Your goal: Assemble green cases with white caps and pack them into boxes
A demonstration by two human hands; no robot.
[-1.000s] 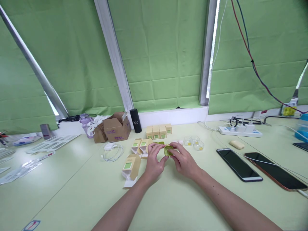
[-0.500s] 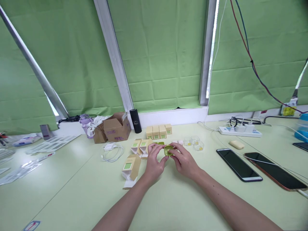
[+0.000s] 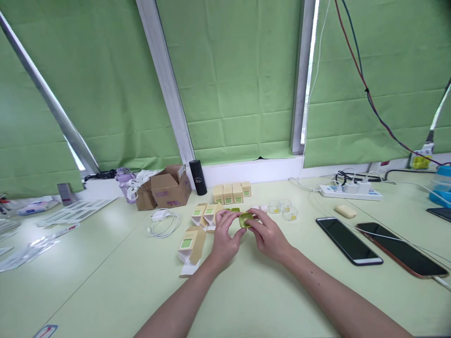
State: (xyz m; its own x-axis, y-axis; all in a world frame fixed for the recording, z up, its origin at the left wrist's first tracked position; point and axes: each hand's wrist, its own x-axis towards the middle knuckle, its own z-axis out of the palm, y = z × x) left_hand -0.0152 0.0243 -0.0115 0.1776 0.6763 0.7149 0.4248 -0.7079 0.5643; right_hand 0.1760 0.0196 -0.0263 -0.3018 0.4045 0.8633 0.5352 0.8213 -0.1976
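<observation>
A small square green case with an open hollow is held up above the table between both hands. My left hand pinches it from the left with thumb and fingers. From the right, my right hand grips the same case, its fingertips reaching into the hollow. Another green piece lies just behind my left fingers, partly hidden. Opened cardboard boxes with green labels, one nearest me, lie left of my hands. Several clear round containers with yellow spots stand behind my right hand.
Several small closed boxes stand in a row at the back, near a black cylinder and a brown carton. A coiled white cable lies left. Two phones, an earbud-like case and a power strip are right.
Both hands keep their hold on the green case, almost unmoved. The whole view has shifted very slightly.
</observation>
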